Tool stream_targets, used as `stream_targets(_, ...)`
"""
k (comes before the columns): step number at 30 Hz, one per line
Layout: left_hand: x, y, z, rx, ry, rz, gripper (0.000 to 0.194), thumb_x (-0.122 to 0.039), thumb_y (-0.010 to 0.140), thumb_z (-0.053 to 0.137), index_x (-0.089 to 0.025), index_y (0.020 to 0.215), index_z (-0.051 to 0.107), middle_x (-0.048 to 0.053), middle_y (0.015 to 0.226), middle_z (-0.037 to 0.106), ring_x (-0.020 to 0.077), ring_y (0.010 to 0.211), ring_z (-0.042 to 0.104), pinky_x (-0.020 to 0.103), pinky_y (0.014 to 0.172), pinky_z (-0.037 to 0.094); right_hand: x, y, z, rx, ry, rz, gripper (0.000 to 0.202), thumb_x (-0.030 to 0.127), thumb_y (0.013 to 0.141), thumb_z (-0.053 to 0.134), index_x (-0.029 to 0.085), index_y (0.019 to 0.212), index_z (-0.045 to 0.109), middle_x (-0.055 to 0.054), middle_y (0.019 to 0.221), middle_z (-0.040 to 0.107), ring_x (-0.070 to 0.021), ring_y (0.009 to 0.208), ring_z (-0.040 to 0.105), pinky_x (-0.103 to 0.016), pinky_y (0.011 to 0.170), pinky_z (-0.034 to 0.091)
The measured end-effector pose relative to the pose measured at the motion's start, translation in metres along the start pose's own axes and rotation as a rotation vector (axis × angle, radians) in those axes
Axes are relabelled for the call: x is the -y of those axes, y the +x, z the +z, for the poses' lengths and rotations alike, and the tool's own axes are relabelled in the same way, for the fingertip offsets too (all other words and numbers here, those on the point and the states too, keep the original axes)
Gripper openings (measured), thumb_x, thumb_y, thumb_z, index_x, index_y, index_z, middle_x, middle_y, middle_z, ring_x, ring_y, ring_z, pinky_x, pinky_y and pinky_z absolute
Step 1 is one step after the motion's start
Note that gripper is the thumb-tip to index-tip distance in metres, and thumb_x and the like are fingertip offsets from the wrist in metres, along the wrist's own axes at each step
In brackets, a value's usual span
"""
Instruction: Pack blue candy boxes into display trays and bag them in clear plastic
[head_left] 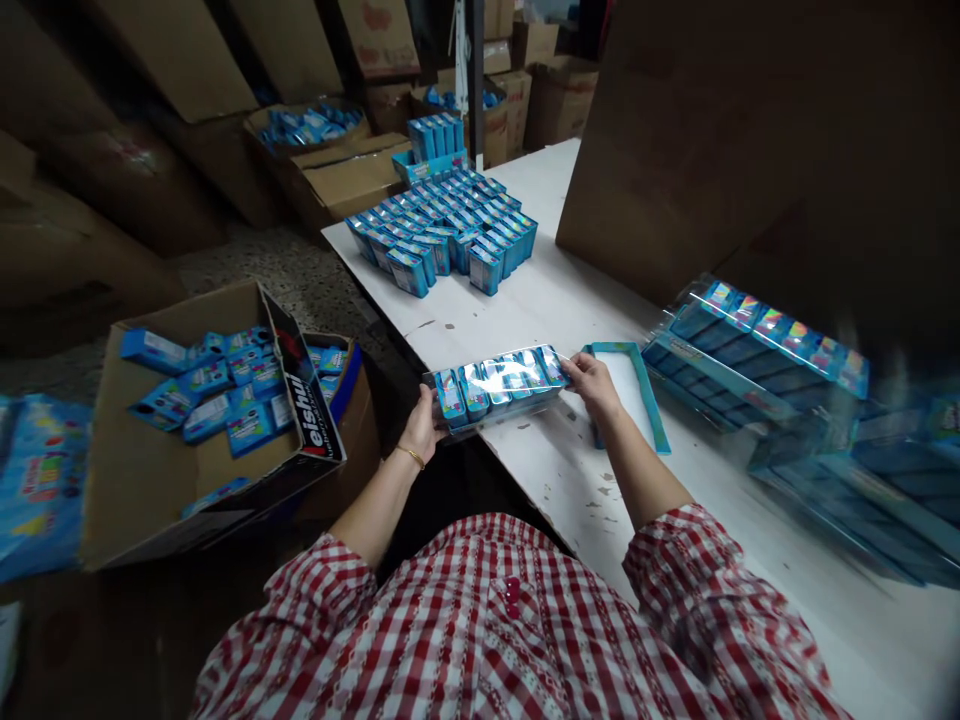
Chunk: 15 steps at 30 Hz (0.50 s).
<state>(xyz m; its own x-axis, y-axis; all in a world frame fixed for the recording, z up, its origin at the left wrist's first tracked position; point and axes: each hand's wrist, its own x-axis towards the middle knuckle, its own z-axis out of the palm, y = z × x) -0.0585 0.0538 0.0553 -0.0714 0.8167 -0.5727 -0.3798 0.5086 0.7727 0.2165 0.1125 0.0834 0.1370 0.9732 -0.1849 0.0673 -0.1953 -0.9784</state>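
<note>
Currently holding a clear plastic tray (499, 388) of upright blue packs level with the middle of the frame, just below centre, partly over the near edge of the white bench (559, 460). Gripping the tray's left end with the left hand (421, 430), partly closed, thumb uppermost, with a gold-coloured bracelet (411, 457) at the wrist. Pinching the right end with the right hand (592, 383), fingers bent and nearly closed. Just beside the right hand, on the bench, see an open blue cardboard box (654, 400). Farther up, above centre, find close-standing rows of blue packs (442, 225), with a blue display box (431, 165) of taller packs behind. At the right of the frame, notice filled clear trays (757, 350), blurred, below a large brown cardboard panel (750, 150). To the left, note an open carton (150, 490) of loose blue boxes (225, 385), black-printed on one side, next to a second carton (352, 430) with blue along its rim. In the upper left, see another open carton (262, 150) of blue packets (311, 125); at the left edge, a printed blue package (45, 480), blurred.
</note>
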Motion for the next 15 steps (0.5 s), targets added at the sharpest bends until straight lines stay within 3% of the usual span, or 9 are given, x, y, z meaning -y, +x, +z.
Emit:
stream_targets(7, -0.004, -0.005, 0.002, -0.014, 0.001, 0.018, 0.064, -0.072, 0.079, 0.030, -0.023, 0.110, 0.056, 0.007, 0.096, 0.066, 0.0178, 0.076, 0.061, 0.029, 0.064, 0.046, 0.000, 0.001, -0.002, 0.001, -0.008, 0.014, 0.043, 0.053, 0.054, 0.068, 0.019, 0.062, 0.045, 0.008, 0.048, 0.045, -0.0059, 0.046, 0.039, -0.020, 0.047, 0.034)
stream_targets(12, -0.018, -0.009, -0.002, -0.242, 0.185, 0.315, 0.061, -0.072, 0.061, 0.056, -0.016, 0.082, 0.063, 0.006, 0.087, 0.066, 0.0169, 0.080, 0.058, 0.025, 0.065, 0.042, 0.007, 0.000, -0.004, -0.048, -0.021, 0.011, 0.040, 0.050, 0.050, 0.071, 0.017, 0.063, 0.053, 0.003, 0.059, 0.055, -0.0093, 0.058, 0.048, -0.023, 0.056, 0.037)
stream_targets(15, -0.030, -0.017, -0.003, -0.255, 0.255, 0.375, 0.055, -0.068, 0.055, 0.062, -0.014, 0.063, 0.062, 0.005, 0.068, 0.063, 0.0136, 0.066, 0.054, 0.023, 0.058, 0.039, 0.019, -0.002, 0.000, -0.071, -0.053, -0.042, 0.037, 0.048, 0.047, 0.072, 0.015, 0.056, 0.057, 0.003, 0.056, 0.055, -0.0096, 0.058, 0.047, -0.024, 0.061, 0.038)
